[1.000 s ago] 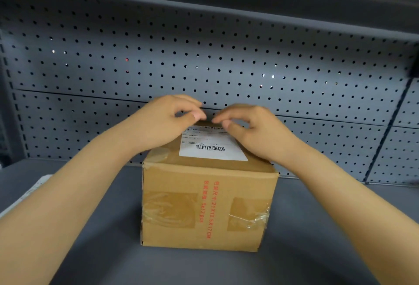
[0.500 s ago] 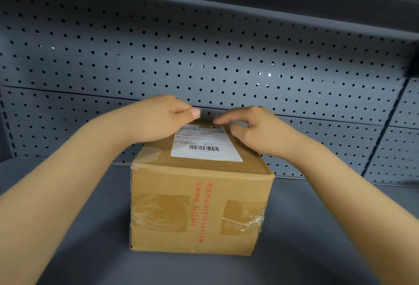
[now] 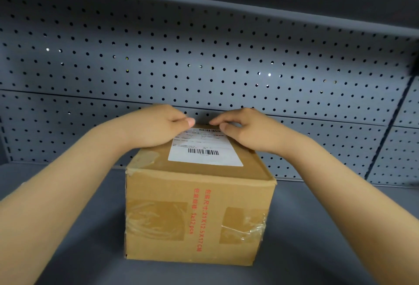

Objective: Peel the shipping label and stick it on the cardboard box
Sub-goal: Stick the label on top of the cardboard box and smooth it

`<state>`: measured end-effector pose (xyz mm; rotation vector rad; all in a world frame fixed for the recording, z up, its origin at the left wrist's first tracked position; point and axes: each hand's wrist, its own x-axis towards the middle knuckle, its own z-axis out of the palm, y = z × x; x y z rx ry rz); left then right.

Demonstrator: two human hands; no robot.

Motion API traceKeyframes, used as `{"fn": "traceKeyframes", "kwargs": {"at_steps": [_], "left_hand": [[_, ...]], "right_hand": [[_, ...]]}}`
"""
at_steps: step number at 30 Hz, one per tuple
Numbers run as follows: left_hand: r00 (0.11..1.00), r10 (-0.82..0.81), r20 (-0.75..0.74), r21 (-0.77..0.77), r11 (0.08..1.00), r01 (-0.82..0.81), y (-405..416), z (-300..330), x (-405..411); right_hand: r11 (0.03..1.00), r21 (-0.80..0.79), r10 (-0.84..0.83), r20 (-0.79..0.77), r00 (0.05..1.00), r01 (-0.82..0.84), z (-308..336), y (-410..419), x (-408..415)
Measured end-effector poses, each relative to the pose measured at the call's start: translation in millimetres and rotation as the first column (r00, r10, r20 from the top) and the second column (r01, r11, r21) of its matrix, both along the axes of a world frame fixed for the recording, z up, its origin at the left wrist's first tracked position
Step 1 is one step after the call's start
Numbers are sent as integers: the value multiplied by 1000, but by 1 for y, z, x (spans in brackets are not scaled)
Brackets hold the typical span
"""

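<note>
The shipping label [image 3: 205,147] lies flat on top of the cardboard box [image 3: 197,205]. The left hand [image 3: 158,126] and right hand [image 3: 247,129] press its 12 o'clock edge, fingers curled, gripping nothing, likely to seat the adhesive.

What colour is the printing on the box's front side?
Red, on the cardboard box; the head view shows it.

The shipping label [image 3: 205,147] has its far corners hidden under the left hand [image 3: 156,126] and right hand [image 3: 247,129]; its fine print is too small to read. Both forearms are cut off by the near edge.
</note>
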<state>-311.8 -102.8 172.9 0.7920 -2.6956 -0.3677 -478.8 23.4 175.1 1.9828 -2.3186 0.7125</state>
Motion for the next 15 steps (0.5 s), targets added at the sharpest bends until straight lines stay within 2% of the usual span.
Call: {"fn": "traceKeyframes", "kwargs": {"at_steps": [3,7,9,11,15], "left_hand": [[997,-71,37,17,997,70,3,-3,-6],[996,-10,87,-20,1000,12,2,-1,6],[995,1,99,-41,999,3,1,-1,10],[999,-18,37,-80,997,21,7,-2,13],[958,-152,-243,-38,988,147,31,2,20]], "right_hand": [[997,63,49,48,998,-52,-4,-5,2],[993,93,-68,-79,995,75,-5,6,-15],[991,111,-71,-14,997,72,-4,17,-20],[995,103,0,56,998,-6,-6,26,-15],[983,-63,180,168,969,-172,-8,41,4]]}}
